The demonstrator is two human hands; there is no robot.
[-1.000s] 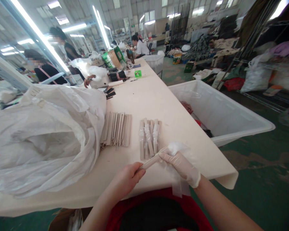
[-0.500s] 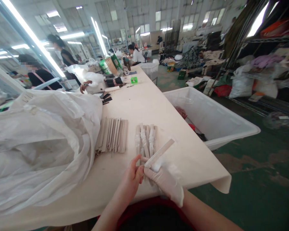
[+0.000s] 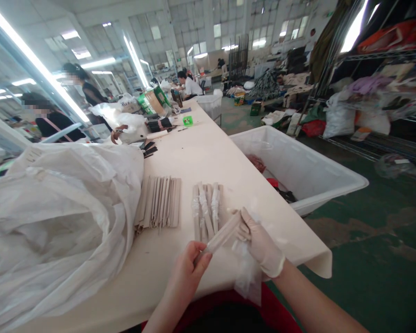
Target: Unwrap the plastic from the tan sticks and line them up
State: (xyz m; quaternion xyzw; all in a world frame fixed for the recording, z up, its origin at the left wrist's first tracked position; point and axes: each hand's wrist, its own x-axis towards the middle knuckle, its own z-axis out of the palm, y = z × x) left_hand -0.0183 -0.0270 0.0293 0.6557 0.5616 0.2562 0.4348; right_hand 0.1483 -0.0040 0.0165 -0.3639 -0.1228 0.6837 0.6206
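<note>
My bare left hand [image 3: 190, 266] pinches the lower end of a flat beige strip [image 3: 223, 233] over the near part of the table. My right hand [image 3: 261, 243], in a pale glove, is closed on the strip's upper end. A clear plastic film [image 3: 247, 273] hangs below my right hand. Just behind my left hand lie several beige strips wrapped in plastic [image 3: 204, 208], side by side. Left of them is a row of unwrapped beige strips [image 3: 161, 201], packed closely together.
A large white sack [image 3: 65, 222] covers the left of the table [image 3: 201, 152]. Beyond the right edge is a white bin [image 3: 308, 171]. A green basket [image 3: 187, 120] and bags stand farther back. People are at the left and far back; shelves at right.
My right hand has moved right and up to the strip's far end, and my hands are farther apart. The plastic film now hangs under my right hand. The view has shifted slightly.
</note>
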